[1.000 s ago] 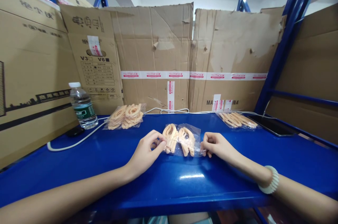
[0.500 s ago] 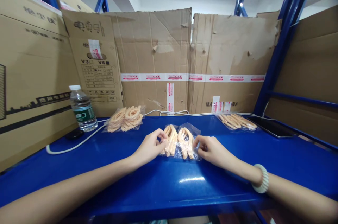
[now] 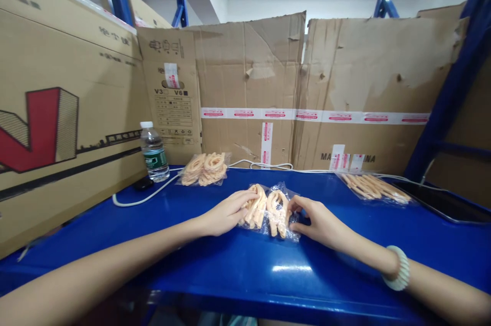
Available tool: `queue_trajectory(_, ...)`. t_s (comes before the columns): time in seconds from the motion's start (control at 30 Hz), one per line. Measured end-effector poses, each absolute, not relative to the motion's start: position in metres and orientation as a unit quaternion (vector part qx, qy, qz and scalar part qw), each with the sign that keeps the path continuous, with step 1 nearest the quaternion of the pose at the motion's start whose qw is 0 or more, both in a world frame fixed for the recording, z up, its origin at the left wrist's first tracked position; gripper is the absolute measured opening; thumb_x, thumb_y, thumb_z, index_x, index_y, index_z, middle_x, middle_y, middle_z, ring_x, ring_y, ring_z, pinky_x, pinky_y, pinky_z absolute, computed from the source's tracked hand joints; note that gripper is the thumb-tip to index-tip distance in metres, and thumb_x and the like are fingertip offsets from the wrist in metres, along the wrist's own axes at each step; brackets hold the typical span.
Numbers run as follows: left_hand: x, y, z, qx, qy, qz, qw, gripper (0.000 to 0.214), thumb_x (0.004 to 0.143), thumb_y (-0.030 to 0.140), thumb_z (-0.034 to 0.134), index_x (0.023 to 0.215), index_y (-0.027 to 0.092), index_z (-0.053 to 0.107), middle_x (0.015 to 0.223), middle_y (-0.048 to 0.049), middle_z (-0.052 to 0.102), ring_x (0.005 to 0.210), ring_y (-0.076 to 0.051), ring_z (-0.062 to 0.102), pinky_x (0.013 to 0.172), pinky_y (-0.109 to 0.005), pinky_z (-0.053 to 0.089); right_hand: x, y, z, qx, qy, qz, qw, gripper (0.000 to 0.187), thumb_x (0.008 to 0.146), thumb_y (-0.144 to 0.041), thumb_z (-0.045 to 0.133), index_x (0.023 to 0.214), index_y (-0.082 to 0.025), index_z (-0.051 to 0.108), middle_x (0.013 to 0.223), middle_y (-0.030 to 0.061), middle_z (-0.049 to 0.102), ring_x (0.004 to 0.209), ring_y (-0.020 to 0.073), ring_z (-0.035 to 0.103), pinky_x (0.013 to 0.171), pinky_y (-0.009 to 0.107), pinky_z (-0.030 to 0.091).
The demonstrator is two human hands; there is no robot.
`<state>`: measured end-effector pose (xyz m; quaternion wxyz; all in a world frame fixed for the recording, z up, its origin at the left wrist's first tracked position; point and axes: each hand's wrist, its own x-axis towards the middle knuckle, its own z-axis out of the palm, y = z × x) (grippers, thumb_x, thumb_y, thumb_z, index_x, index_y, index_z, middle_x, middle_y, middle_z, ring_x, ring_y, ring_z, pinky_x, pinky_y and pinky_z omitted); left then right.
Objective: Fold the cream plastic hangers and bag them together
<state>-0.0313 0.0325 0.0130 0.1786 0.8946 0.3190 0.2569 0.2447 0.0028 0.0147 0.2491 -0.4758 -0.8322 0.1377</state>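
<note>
A clear plastic bag of peach-coloured plastic clips point(image 3: 268, 208) lies on the blue shelf point(image 3: 245, 269) in front of me. My left hand point(image 3: 226, 212) rests on the bag's left side, fingers stretched over the clips. My right hand point(image 3: 316, 221) pinches the bag's right edge with curled fingers. A white bead bracelet point(image 3: 397, 267) sits on my right wrist.
A second bag of clips point(image 3: 204, 168) lies at the back left beside a water bottle point(image 3: 154, 152), a white cable point(image 3: 141, 195) and a small dark object point(image 3: 142, 183). Loose clips in plastic point(image 3: 374, 187) and a dark tablet point(image 3: 448, 202) lie at the right. Cardboard boxes point(image 3: 249, 90) wall the back and left.
The view has swung left. My left hand has flattened onto the bag, and my right hand has slid further onto its right edge.
</note>
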Motion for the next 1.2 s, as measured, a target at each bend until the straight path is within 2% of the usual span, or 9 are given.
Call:
queue_trajectory(0.2, -0.097, 0.005, 0.016, 0.879, 0.374, 0.248, 0.163, 0.042, 0.095, 0.03, 0.044, 0.137, 0.025, 0.049, 0.146, -0.0059, 0.048, 0.136, -0.024, 0.041, 0.114, -0.04, 0.028, 0.184, 0.005, 0.014, -0.4, -0.88, 0.116, 0.229, 0.024, 0.071, -0.016, 0.073, 0.086, -0.018, 0.054, 0.09, 0.006, 0.065, 0.084, 0.0223, 0.058, 0.075, 0.032, 0.043)
queue_trajectory(0.4, -0.189, -0.009, 0.021, 0.847, 0.447, 0.247, 0.144, 0.043, 0.093, 0.037, 0.047, 0.134, 0.024, 0.052, 0.143, -0.0077, 0.052, 0.131, -0.029, 0.047, 0.11, -0.042, 0.035, 0.092, 0.023, 0.013, -0.336, -0.912, 0.092, 0.218, 0.031, 0.072, -0.023, 0.074, 0.095, -0.017, 0.054, 0.095, 0.0088, 0.064, 0.088, 0.0236, 0.059, 0.075, 0.031, 0.044)
queue_trajectory(0.53, -0.228, -0.004, 0.02, 0.833, 0.476, 0.25, 0.128, 0.046, 0.092, 0.041, 0.048, 0.134, 0.023, 0.052, 0.142, -0.009, 0.053, 0.13, -0.031, 0.049, 0.109, -0.044, 0.034, 0.049, 0.035, 0.016, -0.325, -0.919, 0.073, 0.21, 0.032, 0.074, -0.023, 0.072, 0.099, -0.015, 0.054, 0.095, 0.0122, 0.065, 0.089, 0.0257, 0.06, 0.073, 0.031, 0.044)
queue_trajectory(0.93, -0.231, 0.029, 0.016, 0.825, 0.476, 0.286, 0.108, 0.044, 0.091, 0.047, 0.046, 0.126, 0.023, 0.058, 0.133, -0.008, 0.061, 0.124, -0.03, 0.054, 0.106, -0.043, 0.038, 0.034, 0.056, 0.016, -0.379, -0.896, 0.06, 0.223, 0.022, 0.077, -0.019, 0.066, 0.096, -0.016, 0.055, 0.093, 0.011, 0.066, 0.089, 0.0244, 0.061, 0.074, 0.031, 0.044)
queue_trajectory(1.2, -0.225, 0.03, 0.014, 0.817, 0.48, 0.31, 0.079, 0.04, 0.09, 0.042, 0.046, 0.12, 0.021, 0.062, 0.129, -0.0093, 0.064, 0.121, -0.03, 0.057, 0.102, -0.041, 0.042, 0.034, 0.061, 0.007, -0.388, -0.881, 0.071, 0.262, 0.017, 0.08, -0.015, 0.06, 0.097, -0.017, 0.055, 0.094, 0.0101, 0.064, 0.089, 0.0237, 0.058, 0.076, 0.032, 0.043)
